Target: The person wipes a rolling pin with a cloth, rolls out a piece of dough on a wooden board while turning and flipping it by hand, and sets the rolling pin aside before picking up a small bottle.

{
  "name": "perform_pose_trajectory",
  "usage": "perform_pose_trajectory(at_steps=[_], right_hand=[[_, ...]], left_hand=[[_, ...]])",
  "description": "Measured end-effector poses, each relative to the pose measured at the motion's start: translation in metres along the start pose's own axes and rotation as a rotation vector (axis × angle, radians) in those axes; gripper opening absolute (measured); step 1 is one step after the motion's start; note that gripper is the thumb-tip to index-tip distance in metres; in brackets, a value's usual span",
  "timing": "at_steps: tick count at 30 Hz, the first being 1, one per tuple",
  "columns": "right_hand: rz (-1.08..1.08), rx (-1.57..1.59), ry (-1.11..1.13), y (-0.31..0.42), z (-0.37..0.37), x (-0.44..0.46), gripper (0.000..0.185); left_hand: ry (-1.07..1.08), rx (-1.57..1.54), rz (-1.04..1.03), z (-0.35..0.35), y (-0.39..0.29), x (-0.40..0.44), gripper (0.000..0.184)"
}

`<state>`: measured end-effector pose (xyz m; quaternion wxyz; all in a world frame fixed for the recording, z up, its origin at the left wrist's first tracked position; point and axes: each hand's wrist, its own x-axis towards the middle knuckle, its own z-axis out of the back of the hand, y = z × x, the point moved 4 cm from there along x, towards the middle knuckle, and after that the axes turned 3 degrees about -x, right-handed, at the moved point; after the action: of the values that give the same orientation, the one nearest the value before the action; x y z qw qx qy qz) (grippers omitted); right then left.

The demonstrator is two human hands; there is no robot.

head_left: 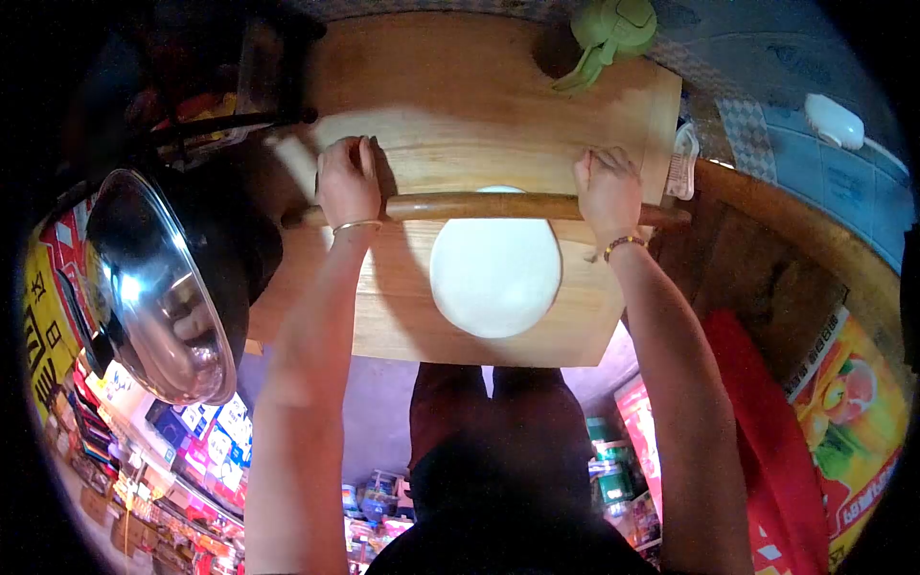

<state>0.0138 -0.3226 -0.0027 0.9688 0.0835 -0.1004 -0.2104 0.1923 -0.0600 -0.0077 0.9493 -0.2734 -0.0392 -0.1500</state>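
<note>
A long wooden rolling pin point(479, 206) lies crosswise over the far part of a round white sheet of dough point(495, 278). My left hand point(349, 182) is closed around the pin's left part, a bangle at its wrist. Toward the other end, my right hand point(609, 192) grips the pin too, with a beaded bracelet at that wrist. Under the dough is a pale wooden board point(431, 86). A thin sliver of dough shows beyond the pin; the rest of the far edge is hidden by it.
A green jug-like container point(613, 29) stands at the board's far right. To the left, a shiny metal lid point(163, 287) is tilted upright beside a dark pot. A white object point(834, 121) sits at the far right, and a colourful printed box point(848, 412) is at the lower right.
</note>
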Motion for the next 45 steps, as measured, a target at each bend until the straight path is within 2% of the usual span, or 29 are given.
perform_pose_trajectory(at_steps=[1, 2, 6, 7, 9, 10, 11, 13, 15, 16, 18, 19, 21, 23, 25, 27, 30, 31, 33, 34, 35, 36, 37, 39, 40, 41, 42, 43, 45], right_hand=[[-0.026, -0.015, -0.043, -0.002, -0.001, 0.002, 0.029], [-0.091, -0.019, 0.126, -0.002, 0.000, 0.012, 0.035], [-0.095, -0.036, 0.089, 0.001, 0.000, 0.005, 0.039], [-0.044, -0.094, 0.207, 0.006, 0.004, -0.015, 0.038], [0.038, -0.045, 0.351, 0.003, 0.002, -0.038, 0.038], [0.130, -0.029, 0.201, 0.011, 0.017, -0.054, 0.044], [0.127, -0.022, 0.200, 0.014, 0.027, -0.066, 0.044], [-0.135, -0.006, 0.626, 0.005, 0.026, -0.081, 0.053], [-0.216, 0.043, 0.539, -0.011, 0.038, -0.103, 0.056], [-0.295, 0.098, 0.474, -0.024, 0.045, -0.116, 0.059], [-0.358, 0.106, 0.444, -0.042, 0.062, -0.146, 0.060], [-0.415, 0.124, 0.432, -0.050, 0.070, -0.163, 0.061], [-0.462, 0.153, 0.416, -0.061, 0.083, -0.191, 0.061], [-0.507, 0.188, 0.397, -0.063, 0.094, -0.204, 0.062], [-0.644, 0.236, 0.400, -0.062, 0.106, -0.214, 0.063], [-0.626, 0.278, 0.346, -0.074, 0.091, -0.227, 0.063], [-0.616, 0.257, 0.335, -0.071, 0.094, -0.223, 0.063], [-0.587, 0.264, 0.364, -0.067, 0.092, -0.220, 0.059], [-0.555, 0.275, 0.390, -0.056, 0.086, -0.214, 0.056], [-0.465, 0.224, 0.418, -0.045, 0.082, -0.209, 0.052], [-0.377, 0.170, 0.442, -0.034, 0.076, -0.204, 0.048], [-0.270, 0.245, 0.325, -0.018, 0.076, -0.198, 0.039], [-0.279, 0.240, 0.334, -0.007, 0.071, -0.196, 0.039], [-0.158, 0.236, 0.456, 0.021, 0.062, -0.188, 0.026], [-0.161, 0.227, 0.459, 0.031, 0.061, -0.190, 0.026], [-0.149, 0.102, 0.297, 0.040, 0.067, -0.194, 0.019], [-0.137, -0.027, 0.138, 0.048, 0.074, -0.201, 0.014], [-0.140, -0.041, 0.150, 0.055, 0.068, -0.222, 0.014], [-0.245, -0.098, -0.031, 0.062, 0.057, -0.264, 0.014]], left_hand=[[-0.035, -0.017, -0.032, -0.001, 0.000, 0.005, 0.016], [-0.050, 0.002, -0.083, -0.005, 0.001, 0.010, 0.017], [-0.146, -0.031, -0.175, -0.004, 0.006, 0.016, 0.020], [-0.079, -0.190, -0.050, -0.001, 0.013, 0.010, 0.020], [-0.366, -0.380, 0.078, 0.030, 0.006, -0.033, 0.019], [-0.330, -0.430, 0.232, 0.036, 0.006, -0.063, 0.019], [-0.283, -0.469, 0.390, 0.042, 0.007, -0.096, 0.021], [0.000, -0.514, 0.506, 0.028, -0.002, -0.131, 0.027], [0.244, -0.765, 0.587, -0.027, 0.018, -0.153, 0.030], [0.239, -0.781, 0.569, -0.026, 0.007, -0.140, 0.030], [0.697, -0.427, 0.585, -0.032, -0.013, -0.130, 0.031], [0.693, -0.430, 0.579, -0.029, -0.018, -0.128, 0.031], [0.701, 0.098, -0.060, -0.024, -0.036, -0.120, 0.029], [0.594, -0.048, -0.081, -0.007, -0.047, -0.128, 0.027], [0.668, -0.135, 0.137, 0.002, -0.047, -0.138, 0.025], [0.639, -0.166, 0.108, 0.025, -0.066, -0.140, 0.023], [0.657, -0.879, 0.667, 0.059, -0.082, -0.169, 0.021], [0.744, -0.770, 0.725, 0.057, -0.063, -0.181, 0.022], [0.649, -0.404, 0.533, 0.045, -0.004, -0.212, 0.024], [0.647, -0.404, 0.532, 0.058, -0.008, -0.212, 0.024], [0.372, -0.298, 0.128, 0.089, -0.032, -0.195, 0.025], [0.099, -0.188, -0.268, 0.111, -0.050, -0.189, 0.028], [0.111, -0.193, -0.264, 0.109, -0.042, -0.185, 0.028], [0.116, -0.034, -0.444, 0.105, -0.025, -0.172, 0.027], [0.077, 0.032, -0.361, 0.092, 0.003, -0.176, 0.020], [0.081, 0.020, -0.364, 0.084, 0.031, -0.184, 0.020], [0.158, 0.078, -0.241, 0.078, 0.064, -0.197, 0.019], [0.240, 0.138, -0.109, 0.075, 0.084, -0.211, 0.019], [0.171, 0.113, -0.134, 0.080, 0.084, -0.222, 0.020]])
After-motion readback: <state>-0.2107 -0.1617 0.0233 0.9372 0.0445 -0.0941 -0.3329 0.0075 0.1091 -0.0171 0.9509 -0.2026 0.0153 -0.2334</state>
